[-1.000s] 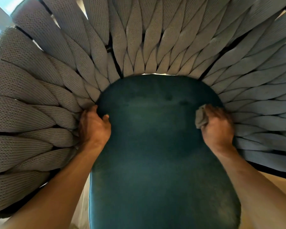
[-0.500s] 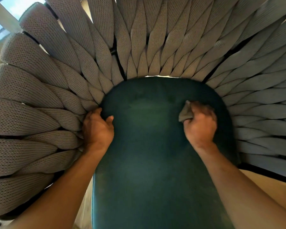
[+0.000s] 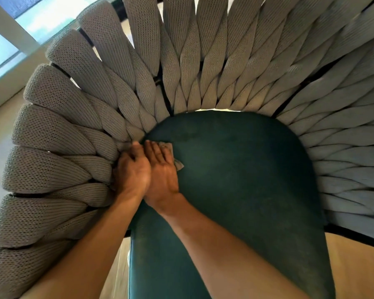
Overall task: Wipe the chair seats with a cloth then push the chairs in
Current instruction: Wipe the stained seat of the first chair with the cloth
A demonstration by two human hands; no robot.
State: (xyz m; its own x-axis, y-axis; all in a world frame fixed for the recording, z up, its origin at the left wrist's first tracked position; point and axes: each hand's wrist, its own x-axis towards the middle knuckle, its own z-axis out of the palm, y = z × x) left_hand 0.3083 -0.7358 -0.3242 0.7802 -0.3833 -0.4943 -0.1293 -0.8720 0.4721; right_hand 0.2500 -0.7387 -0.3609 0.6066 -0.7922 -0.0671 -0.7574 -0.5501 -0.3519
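Observation:
A chair with a dark teal seat cushion (image 3: 242, 180) fills the view from above. My right hand (image 3: 162, 171) lies at the seat's back left corner, its fingers stretched out and pressing a small grey cloth (image 3: 179, 165) onto the cushion. The cloth peeks out past the fingertips and along the hand's right side. My left hand (image 3: 131, 172) sits right beside it, touching it. Its fingers curl over the left edge of the seat, where the cushion meets the woven back.
The chair's backrest of thick grey woven bands (image 3: 73, 130) fans around the seat on the left, back and right. Pale floor (image 3: 358, 268) shows at the lower right. A window and white frame (image 3: 13, 33) are at the upper left.
My right hand has swept the cloth across the seat from its right side to the back left corner, ending against my left hand. The left hand has stayed on the seat's edge.

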